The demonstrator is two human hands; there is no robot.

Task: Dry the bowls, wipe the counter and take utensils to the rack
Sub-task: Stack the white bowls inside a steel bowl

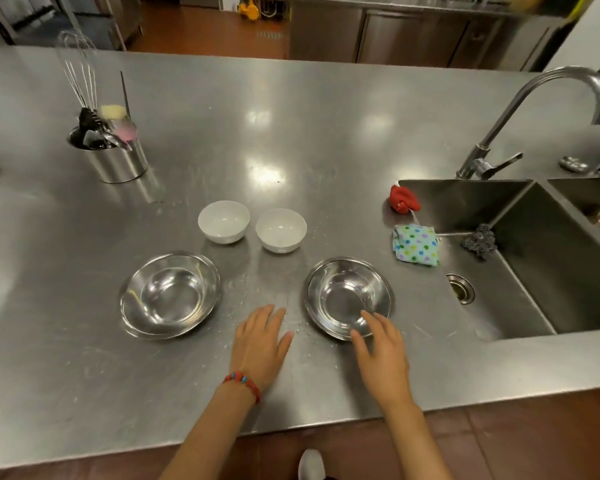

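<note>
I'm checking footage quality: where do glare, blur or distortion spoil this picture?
Head view: ceiling-light glare patches on the counter; wide-angle bending curves its far edge; the whisk is blurred; both steel bowls mirror the lights.

My counter [291, 133] is brushed steel, glossy with glare and flecked with droplets. 2 steel bowls [169, 295] shine mirror-smooth; at 12 o'clock of them, 2 white bowls [223, 221] look glazed. At 3 o'clock lie a dotted cloth [415, 244], a red cloth [404, 199] and a rough wire scourer [479, 240].
</note>
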